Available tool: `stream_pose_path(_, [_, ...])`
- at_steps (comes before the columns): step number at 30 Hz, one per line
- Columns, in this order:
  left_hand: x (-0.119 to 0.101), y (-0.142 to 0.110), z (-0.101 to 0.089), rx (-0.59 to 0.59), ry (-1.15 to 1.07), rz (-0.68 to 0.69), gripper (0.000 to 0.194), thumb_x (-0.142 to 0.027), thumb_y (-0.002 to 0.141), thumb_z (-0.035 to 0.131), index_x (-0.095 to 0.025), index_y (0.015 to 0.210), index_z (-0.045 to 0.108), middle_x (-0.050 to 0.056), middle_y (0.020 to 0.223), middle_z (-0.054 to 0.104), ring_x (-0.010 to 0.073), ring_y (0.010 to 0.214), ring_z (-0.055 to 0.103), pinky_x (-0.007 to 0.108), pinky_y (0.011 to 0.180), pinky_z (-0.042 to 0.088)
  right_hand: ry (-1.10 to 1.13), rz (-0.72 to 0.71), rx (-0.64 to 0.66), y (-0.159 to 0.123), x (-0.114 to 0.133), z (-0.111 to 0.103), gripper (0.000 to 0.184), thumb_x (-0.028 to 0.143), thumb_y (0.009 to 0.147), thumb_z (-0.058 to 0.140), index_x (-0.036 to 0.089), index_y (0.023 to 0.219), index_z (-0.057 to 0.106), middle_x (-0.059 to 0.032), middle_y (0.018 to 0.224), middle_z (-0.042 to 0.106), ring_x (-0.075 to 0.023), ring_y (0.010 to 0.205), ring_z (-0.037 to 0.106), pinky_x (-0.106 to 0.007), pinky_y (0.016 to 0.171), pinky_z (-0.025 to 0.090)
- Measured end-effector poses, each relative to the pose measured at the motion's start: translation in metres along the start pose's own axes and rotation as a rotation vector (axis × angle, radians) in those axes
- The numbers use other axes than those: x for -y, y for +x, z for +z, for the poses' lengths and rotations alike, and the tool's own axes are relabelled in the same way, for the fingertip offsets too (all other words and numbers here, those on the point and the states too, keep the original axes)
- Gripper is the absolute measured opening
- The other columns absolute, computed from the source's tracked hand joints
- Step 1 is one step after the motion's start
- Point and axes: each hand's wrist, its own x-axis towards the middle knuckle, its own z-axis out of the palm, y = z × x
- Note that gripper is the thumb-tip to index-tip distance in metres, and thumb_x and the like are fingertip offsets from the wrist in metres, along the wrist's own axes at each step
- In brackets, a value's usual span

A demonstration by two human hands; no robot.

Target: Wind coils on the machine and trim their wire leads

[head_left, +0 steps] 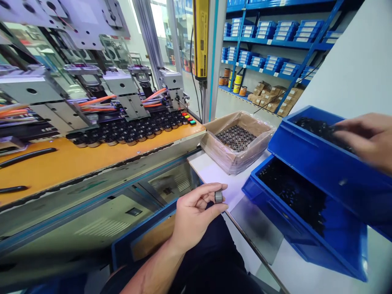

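Observation:
My left hand (196, 214) is raised over my lap, pinching a small grey metal ring (218, 197) between thumb and fingertips. My right hand (366, 139) reaches over the upper blue bin (309, 159) at the right, its fingers bunched over the small black parts (321, 128) inside; the hand is motion-blurred and whatever it holds is hidden. A second blue bin (343, 253) of black parts sits lower, in front of the first.
A plastic-lined cardboard box (226, 157) of grey rings stands on the white table (211, 169). At left, an orange machine bed (70, 159) carries a row of black round fixtures (128, 132) under grey heads. Blue shelving (269, 53) is behind.

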Motion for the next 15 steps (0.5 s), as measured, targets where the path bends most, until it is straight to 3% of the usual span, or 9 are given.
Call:
stream_pose_path(1, [0.0, 0.0, 0.002, 0.011, 0.003, -0.004, 0.034, -0.005, 0.063, 0.083, -0.019, 0.093, 0.078, 0.008, 0.096, 0.08, 0.0149, 0.07, 0.074, 0.023, 0.068, 0.062, 0.064, -0.132, 0.117, -0.005, 0.017, 0.0, 0.047, 0.057, 0.086, 0.06, 0.013, 0.082, 0.075, -0.0051, 0.075, 0.071, -0.0112, 0.068, 0.065, -0.035, 0.062, 0.044])
stream_pose_path(3, [0.0, -0.001, 0.007, 0.038, 0.018, -0.022, 0.035, -0.004, 0.063, 0.082, -0.02, 0.094, 0.078, 0.008, 0.096, 0.08, 0.0152, 0.073, 0.075, 0.022, 0.07, 0.062, 0.289, -0.313, 0.152, -0.028, 0.058, 0.007, 0.019, 0.031, 0.092, 0.063, 0.014, 0.087, 0.071, -0.0084, 0.086, 0.072, -0.0132, 0.079, 0.067, -0.028, 0.07, 0.052])
stream_pose_path(7, [0.0, -0.005, 0.016, 0.093, 0.068, -0.05, 0.039, -0.002, 0.061, 0.084, -0.021, 0.095, 0.079, 0.005, 0.091, 0.08, 0.0155, 0.075, 0.076, 0.018, 0.071, 0.061, 0.652, -0.449, 0.15, -0.078, 0.126, 0.038, 0.003, 0.013, 0.09, 0.063, 0.011, 0.088, 0.063, -0.0101, 0.085, 0.067, -0.0138, 0.079, 0.066, -0.023, 0.07, 0.057])
stream_pose_path(10, [0.002, -0.007, 0.022, 0.134, 0.07, -0.05, 0.044, 0.002, 0.059, 0.083, -0.024, 0.094, 0.079, 0.001, 0.088, 0.081, 0.0131, 0.071, 0.076, 0.015, 0.07, 0.061, 0.719, -0.507, 0.108, -0.091, 0.139, 0.053, 0.008, 0.013, 0.093, 0.056, 0.011, 0.087, 0.061, -0.0098, 0.081, 0.065, -0.0142, 0.077, 0.064, -0.025, 0.068, 0.058])
stream_pose_path(15, [0.008, -0.007, 0.028, 0.163, 0.06, -0.025, 0.046, 0.004, 0.06, 0.082, -0.027, 0.095, 0.079, -0.002, 0.086, 0.081, 0.012, 0.069, 0.076, 0.014, 0.068, 0.061, 0.724, -0.529, 0.089, -0.092, 0.128, 0.057, 0.006, 0.011, 0.092, 0.055, 0.011, 0.089, 0.06, -0.0093, 0.081, 0.065, -0.0136, 0.075, 0.063, -0.025, 0.066, 0.058])
